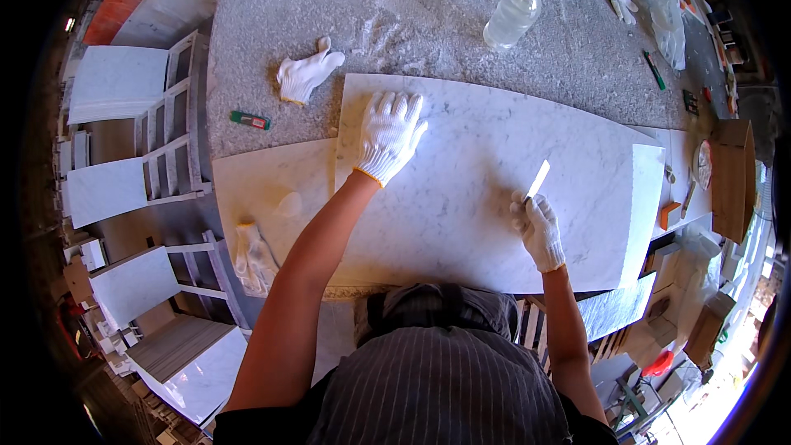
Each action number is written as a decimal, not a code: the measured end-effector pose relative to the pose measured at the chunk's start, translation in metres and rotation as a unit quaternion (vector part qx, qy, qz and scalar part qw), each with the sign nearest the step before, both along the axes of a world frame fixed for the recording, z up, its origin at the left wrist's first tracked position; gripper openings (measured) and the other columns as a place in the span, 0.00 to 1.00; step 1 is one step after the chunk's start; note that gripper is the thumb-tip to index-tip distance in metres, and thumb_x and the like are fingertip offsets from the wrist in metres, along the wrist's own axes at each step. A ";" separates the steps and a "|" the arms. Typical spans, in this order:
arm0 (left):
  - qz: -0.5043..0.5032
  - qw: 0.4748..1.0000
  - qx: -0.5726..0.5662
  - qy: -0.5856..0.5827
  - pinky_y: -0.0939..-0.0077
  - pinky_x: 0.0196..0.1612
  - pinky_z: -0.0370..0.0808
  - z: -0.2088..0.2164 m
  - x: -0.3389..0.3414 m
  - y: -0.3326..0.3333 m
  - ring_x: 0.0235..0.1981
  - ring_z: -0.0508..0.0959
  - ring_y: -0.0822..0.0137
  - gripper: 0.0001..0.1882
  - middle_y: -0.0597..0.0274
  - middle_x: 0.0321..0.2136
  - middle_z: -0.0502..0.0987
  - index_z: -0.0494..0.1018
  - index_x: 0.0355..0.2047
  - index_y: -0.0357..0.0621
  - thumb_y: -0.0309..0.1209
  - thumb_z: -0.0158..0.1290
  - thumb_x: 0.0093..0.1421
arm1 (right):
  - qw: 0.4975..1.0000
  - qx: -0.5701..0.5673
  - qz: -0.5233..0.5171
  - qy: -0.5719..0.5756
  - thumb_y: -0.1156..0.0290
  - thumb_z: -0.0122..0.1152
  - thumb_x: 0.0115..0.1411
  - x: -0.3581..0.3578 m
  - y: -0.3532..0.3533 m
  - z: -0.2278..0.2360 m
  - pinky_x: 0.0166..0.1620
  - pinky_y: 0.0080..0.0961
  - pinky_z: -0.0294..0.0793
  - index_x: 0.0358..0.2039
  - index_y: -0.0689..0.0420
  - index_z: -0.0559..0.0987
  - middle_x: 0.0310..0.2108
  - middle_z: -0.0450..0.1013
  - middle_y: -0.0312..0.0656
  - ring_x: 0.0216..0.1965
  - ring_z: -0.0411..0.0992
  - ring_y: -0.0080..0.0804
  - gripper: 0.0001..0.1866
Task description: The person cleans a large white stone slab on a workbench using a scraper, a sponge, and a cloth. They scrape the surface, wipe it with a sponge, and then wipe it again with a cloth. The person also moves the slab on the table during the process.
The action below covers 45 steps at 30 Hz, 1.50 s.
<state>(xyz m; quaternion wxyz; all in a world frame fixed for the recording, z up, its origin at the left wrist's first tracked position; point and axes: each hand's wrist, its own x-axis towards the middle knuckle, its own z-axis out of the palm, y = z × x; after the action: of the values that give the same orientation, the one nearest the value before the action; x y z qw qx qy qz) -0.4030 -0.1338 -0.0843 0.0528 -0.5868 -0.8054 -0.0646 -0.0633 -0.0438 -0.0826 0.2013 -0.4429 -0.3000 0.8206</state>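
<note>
A large white slab with grey marble veining [478,140] lies across the worktable in front of me. My left hand [390,133], in a white knit glove, rests flat on its left part with the fingers stretched out. Over the slab's right part, my gloved right hand [540,235] is closed round a thin white flat strip [539,178]. The strip points up and away from the fingers; its exact kind cannot be made out. Another pale slab [276,177] shows beside and partly under the veined one at the left.
Loose white gloves [309,72] lie on the grey rough tabletop [412,8], near a green cutter [250,120]. Beyond the slab stands a clear bottle [515,15]. A brown box [732,181] sits at the right. Racks with stacked slabs [119,82] stand at the left.
</note>
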 end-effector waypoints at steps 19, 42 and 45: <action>-0.053 0.997 0.053 0.031 0.52 0.64 0.63 -0.012 -0.011 0.025 0.57 0.70 0.54 0.24 0.57 0.52 0.74 0.70 0.57 0.48 0.46 0.50 0.65 | 1.000 -0.006 0.024 0.012 0.68 0.52 0.71 0.000 0.003 0.001 0.35 0.16 0.74 0.41 0.51 0.75 0.45 0.75 0.36 0.42 0.75 0.21 0.04; -0.056 0.996 0.032 0.062 0.58 0.48 0.70 0.001 -0.011 0.029 0.39 0.74 0.62 0.24 0.62 0.51 0.74 0.70 0.58 0.51 0.44 0.52 0.64 | 1.000 -0.011 0.014 0.009 0.68 0.54 0.70 0.001 0.003 -0.002 0.35 0.18 0.74 0.41 0.51 0.75 0.46 0.77 0.38 0.42 0.76 0.23 0.04; -0.047 0.997 0.023 0.063 0.58 0.49 0.70 -0.002 -0.010 0.030 0.40 0.75 0.62 0.24 0.62 0.50 0.74 0.70 0.58 0.50 0.44 0.51 0.64 | 1.000 -0.015 0.013 0.003 0.68 0.54 0.70 -0.001 0.003 0.002 0.35 0.18 0.74 0.41 0.52 0.75 0.46 0.77 0.37 0.42 0.76 0.23 0.04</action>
<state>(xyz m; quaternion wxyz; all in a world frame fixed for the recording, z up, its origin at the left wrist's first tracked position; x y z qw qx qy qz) -0.4126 -0.1040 -0.0858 0.1133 -0.6252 -0.7707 -0.0484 -0.0639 -0.0405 -0.0811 0.1852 -0.4398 -0.2928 0.8286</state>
